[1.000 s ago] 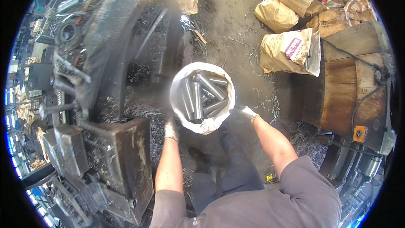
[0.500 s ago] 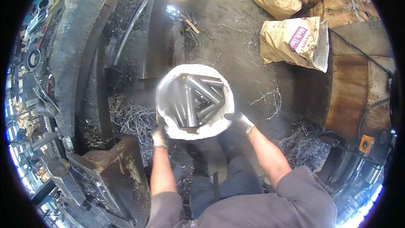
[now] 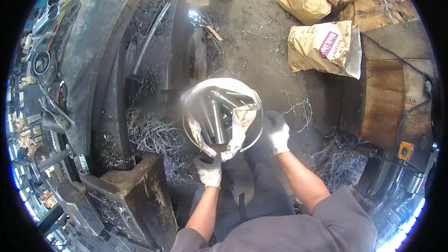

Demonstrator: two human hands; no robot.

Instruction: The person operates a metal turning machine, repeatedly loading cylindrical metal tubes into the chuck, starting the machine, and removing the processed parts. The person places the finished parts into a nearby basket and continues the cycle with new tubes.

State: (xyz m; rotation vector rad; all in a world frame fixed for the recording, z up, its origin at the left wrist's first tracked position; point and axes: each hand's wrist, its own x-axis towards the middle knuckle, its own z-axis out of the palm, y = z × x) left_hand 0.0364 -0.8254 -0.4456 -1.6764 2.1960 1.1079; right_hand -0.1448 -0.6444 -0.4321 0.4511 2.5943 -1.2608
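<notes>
In front of me stands a round bucket lined with a white bag. Its near side is folded inward in creased strips. Several grey metal rods or tubes lie crosswise inside. My left hand, in a white glove with dark fingers, is at the bucket's near edge, fingers curled against the bag's lower edge. Just right of the rim is my right hand, gloved alike and apart from the bag; its fingers are blurred.
Dark machine blocks flank me on the left, with a metal bar lying on one. Curly metal shavings litter the floor. A brown paper sack lies at the far right, beside a rusty machine housing.
Both hands have left the sides of the bag's rim. My left moved right and nearer to me; my right moved right, off the rim. The bag's near side has folded inward, baring the bucket's edge.
</notes>
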